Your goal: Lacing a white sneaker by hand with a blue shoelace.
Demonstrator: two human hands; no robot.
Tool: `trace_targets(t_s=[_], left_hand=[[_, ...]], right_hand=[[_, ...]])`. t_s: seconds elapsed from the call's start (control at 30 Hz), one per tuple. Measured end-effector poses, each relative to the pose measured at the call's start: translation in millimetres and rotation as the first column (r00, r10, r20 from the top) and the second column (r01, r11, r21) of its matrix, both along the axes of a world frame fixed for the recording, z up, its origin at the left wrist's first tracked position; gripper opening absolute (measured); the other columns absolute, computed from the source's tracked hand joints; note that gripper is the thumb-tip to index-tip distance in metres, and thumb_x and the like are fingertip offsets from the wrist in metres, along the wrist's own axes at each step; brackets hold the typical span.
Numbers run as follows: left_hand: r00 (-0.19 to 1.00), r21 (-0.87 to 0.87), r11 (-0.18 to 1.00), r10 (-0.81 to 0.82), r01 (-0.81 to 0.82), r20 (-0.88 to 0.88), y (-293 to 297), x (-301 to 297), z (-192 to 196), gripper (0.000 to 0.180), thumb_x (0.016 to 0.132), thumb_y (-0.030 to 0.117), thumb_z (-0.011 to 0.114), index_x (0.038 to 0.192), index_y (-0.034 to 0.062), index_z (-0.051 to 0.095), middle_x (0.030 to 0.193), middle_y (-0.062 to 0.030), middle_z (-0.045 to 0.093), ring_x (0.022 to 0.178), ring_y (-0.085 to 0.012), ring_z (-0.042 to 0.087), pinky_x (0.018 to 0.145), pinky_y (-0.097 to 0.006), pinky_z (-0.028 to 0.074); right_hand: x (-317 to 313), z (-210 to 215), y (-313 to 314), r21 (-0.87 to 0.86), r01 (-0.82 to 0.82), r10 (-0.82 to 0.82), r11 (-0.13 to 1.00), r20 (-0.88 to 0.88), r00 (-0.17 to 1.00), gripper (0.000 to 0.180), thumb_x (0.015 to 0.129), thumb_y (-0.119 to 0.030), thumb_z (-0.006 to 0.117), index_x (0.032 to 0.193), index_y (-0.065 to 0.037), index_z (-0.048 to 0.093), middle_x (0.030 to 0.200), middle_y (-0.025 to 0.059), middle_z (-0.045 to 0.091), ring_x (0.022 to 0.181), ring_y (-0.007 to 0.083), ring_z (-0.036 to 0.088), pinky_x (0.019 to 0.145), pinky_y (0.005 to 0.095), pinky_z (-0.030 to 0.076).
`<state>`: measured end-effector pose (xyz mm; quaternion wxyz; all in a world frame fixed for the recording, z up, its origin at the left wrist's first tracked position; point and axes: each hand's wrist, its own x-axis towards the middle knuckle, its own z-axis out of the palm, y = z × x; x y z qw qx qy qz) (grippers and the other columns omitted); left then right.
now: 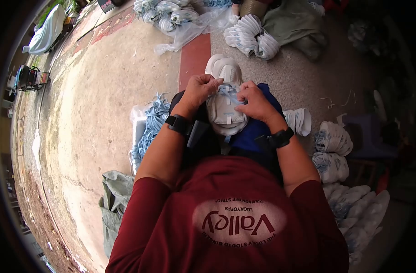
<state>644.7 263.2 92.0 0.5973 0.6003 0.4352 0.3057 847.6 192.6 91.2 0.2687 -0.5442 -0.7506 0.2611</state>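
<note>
A white shoe upper [226,112] rests on my lap between my legs, with its rounded toe end [224,67] pointing away from me. A light blue shoelace [227,91] crosses its front, over small white loops. At the left side of the upper, my left hand [201,92] is closed, thumb and forefinger pinched at the lace. My right hand [256,103] is at the right edge with curled fingers closed on the lace's other side; its thumb lies near the tongue. The exact grip points are partly hidden by the fingers.
Light blue laces [155,119] lie heaped in a white container by my left leg. Bundles of white uppers [252,38] sit ahead, and more bundles [333,137] are on the right. Grey-green cloth [295,28] lies at the front, another sack [114,200] at my left.
</note>
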Motion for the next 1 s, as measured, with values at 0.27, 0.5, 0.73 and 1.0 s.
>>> trace_targets(t_s=[0.27, 0.5, 0.73, 1.0], left_hand=[[0.942, -0.175, 0.984, 0.100, -0.045, 0.320, -9, -10, -16, 0.017, 0.075, 0.013, 0.069, 0.069, 0.0074, 0.055, 0.064, 0.0047, 0.052, 0.059, -0.0047, 0.044, 0.057, -0.019, 0.036], [0.905, -0.129, 0.991, 0.038, 0.019, 0.423, -17, -16, -24, 0.018, 0.079, 0.004, 0.062, 0.067, 0.0092, 0.049, 0.075, 0.0016, 0.056, 0.069, -0.0055, 0.049, 0.066, -0.019, 0.039], [0.967, 0.198, 0.979, -0.092, 0.045, 0.237, -19, -17, -33, 0.024, 0.081, 0.006, 0.060, 0.061, 0.0049, 0.046, 0.073, 0.0018, 0.052, 0.067, -0.0057, 0.044, 0.062, -0.020, 0.036], [0.981, 0.069, 0.993, 0.082, -0.095, 0.173, -18, -16, -36, 0.022, 0.080, 0.003, 0.059, 0.061, 0.0057, 0.047, 0.067, 0.0041, 0.049, 0.062, -0.0047, 0.041, 0.058, -0.020, 0.035]], right_hand=[[-5, 0, -4, -0.026, 0.125, -0.128, 0.992, -0.207, 0.970, 0.021, 0.063, -0.013, 0.072, 0.065, 0.001, 0.056, 0.082, 0.0113, 0.051, 0.081, 0.0243, 0.053, 0.072, 0.0321, 0.044], [1, -18, -12, 0.042, 0.239, -0.213, 0.970, -0.324, 0.922, 0.011, 0.072, -0.006, 0.066, 0.070, 0.002, 0.059, 0.083, 0.0078, 0.057, 0.069, 0.0125, 0.053, 0.062, 0.0256, 0.042], [-19, 4, -1, 0.022, 0.538, -0.496, 0.842, -0.360, 0.790, 0.006, 0.068, 0.000, 0.060, 0.072, 0.002, 0.057, 0.070, 0.0095, 0.060, 0.058, 0.0183, 0.058, 0.058, 0.0277, 0.046], [-17, 2, 0, -0.277, 0.173, -0.326, 0.945, -0.768, 0.551, 0.010, 0.074, -0.002, 0.061, 0.066, 0.002, 0.058, 0.064, 0.0014, 0.057, 0.058, 0.0092, 0.052, 0.056, 0.0258, 0.043]])
